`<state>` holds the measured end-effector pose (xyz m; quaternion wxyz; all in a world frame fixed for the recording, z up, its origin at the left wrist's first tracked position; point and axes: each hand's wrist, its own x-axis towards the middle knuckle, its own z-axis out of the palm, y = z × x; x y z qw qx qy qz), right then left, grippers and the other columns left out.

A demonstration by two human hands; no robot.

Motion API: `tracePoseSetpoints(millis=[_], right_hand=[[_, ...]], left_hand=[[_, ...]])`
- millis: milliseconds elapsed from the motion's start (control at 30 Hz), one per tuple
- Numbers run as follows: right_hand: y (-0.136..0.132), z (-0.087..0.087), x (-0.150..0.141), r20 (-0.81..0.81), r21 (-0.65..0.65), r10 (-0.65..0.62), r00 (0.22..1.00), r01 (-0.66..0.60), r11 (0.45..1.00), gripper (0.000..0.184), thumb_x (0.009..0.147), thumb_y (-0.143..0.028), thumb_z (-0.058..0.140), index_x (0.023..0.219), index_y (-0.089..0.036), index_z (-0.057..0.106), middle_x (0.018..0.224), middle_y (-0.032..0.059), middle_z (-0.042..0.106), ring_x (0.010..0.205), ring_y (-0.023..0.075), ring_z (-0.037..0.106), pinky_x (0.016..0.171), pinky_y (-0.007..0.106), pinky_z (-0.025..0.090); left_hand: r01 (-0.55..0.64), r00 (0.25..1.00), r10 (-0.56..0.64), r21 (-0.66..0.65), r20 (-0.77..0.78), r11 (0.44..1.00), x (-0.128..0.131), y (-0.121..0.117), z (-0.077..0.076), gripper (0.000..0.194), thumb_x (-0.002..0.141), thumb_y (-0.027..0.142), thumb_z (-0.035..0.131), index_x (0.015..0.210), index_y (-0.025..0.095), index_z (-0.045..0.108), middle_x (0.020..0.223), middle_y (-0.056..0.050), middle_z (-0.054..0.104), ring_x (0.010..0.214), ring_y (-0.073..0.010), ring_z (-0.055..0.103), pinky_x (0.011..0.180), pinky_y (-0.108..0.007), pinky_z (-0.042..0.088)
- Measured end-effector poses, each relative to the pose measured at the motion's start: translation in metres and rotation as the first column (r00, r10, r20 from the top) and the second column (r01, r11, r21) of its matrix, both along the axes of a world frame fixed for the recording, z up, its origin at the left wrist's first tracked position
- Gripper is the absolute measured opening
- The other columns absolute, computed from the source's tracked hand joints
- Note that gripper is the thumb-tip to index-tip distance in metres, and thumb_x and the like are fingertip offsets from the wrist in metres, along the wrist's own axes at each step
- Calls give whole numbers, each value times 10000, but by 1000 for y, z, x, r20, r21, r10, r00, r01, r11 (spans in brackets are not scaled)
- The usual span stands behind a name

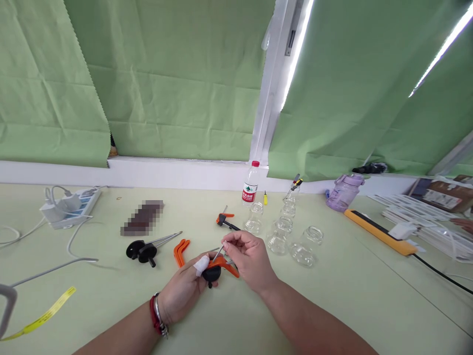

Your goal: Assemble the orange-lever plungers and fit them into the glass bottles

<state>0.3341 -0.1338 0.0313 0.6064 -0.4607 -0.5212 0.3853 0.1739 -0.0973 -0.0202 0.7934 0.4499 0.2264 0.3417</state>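
My left hand (pixel 186 291), with a white wrap on its thumb, is closed around a black round knob piece (pixel 212 274) with an orange curved piece (pixel 231 268) lying across it. Between thumb and fingertips, my right hand (pixel 253 259) pinches the upper end of a thin metal rod (pixel 219 252), which slants down to the orange piece. Left of my hands lie loose orange curved pieces (pixel 180 252) and black round knobs (pixel 148 253) with long metal rods. Just beyond my right hand rests a black and orange tool (pixel 225 220) with a rod.
Several clear glass flasks (pixel 303 252) stand right of my hands, one holding screwdrivers (pixel 294 184). Behind are a water bottle (pixel 250 185) and a purple jug (pixel 343 193). Power strips (pixel 377 231) (pixel 83 204) with cables lie on both sides. Another person's hand (pixel 464 224) shows far right.
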Motion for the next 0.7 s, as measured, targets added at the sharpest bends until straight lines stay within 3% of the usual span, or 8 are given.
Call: tracePoseSetpoints(millis=[133,300,700], right_hand=[[6,-5,-3,-46,-10,45,998,-46,999,103,766,-253,638,814,-162,646,752,20,637,684,141,618,672,274,529],[8,-7,-6,42,-15,48,998,-47,999,101,762,-243,634,812,-156,643,733,29,646,683,149,616,664,272,513],[8,-11,-7,209,23,57,976,-63,998,63,774,-217,592,780,-176,640,730,16,635,675,139,583,637,254,498]], left_hand=[[18,999,-19,13,29,1000,2,0,0,310,936,338,429,1088,164,636,913,-76,578,807,-189,467,728,-342,395],[38,998,-40,35,40,999,3,0,2,284,939,324,421,948,165,656,828,-51,537,785,-180,443,713,-332,399],[45,999,-46,63,11,997,3,-2,4,310,943,336,403,863,166,650,829,-48,513,789,-181,428,702,-325,396]])
